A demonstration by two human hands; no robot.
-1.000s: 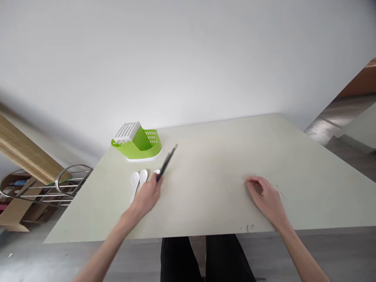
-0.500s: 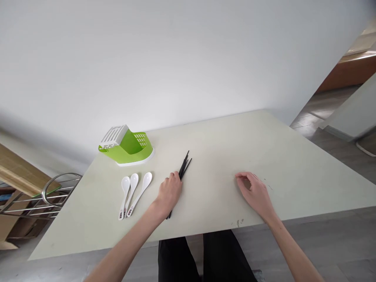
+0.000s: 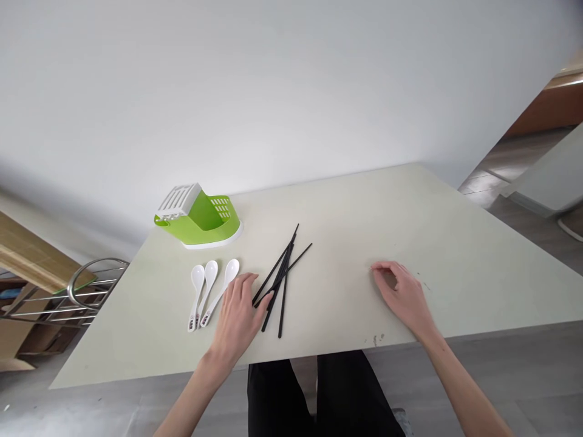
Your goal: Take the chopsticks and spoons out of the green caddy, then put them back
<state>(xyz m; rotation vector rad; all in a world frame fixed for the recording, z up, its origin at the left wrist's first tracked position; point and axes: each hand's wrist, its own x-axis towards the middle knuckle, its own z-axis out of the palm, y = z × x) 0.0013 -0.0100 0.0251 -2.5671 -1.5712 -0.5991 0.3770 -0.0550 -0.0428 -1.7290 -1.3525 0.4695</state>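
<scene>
Several black chopsticks (image 3: 283,274) lie fanned out on the pale table (image 3: 346,230), just right of my left hand (image 3: 237,314). That hand is open, fingers stretched flat, its fingertips touching the near ends of the chopsticks. Three white spoons (image 3: 210,289) lie side by side just left of it. Behind them stands a green and white cutlery drainer (image 3: 197,216). My right hand (image 3: 403,298) rests on the table to the right, fingers loosely curled with nothing in them.
A metal wire rack (image 3: 68,297) and cardboard boxes stand on the floor to the left of the table. A white wall rises behind the table. My dark trousers show below the table's front edge.
My left hand held the chopsticks in the air, brought them down to the table and let go. They now lie spread out. The right hand has hardly moved.
</scene>
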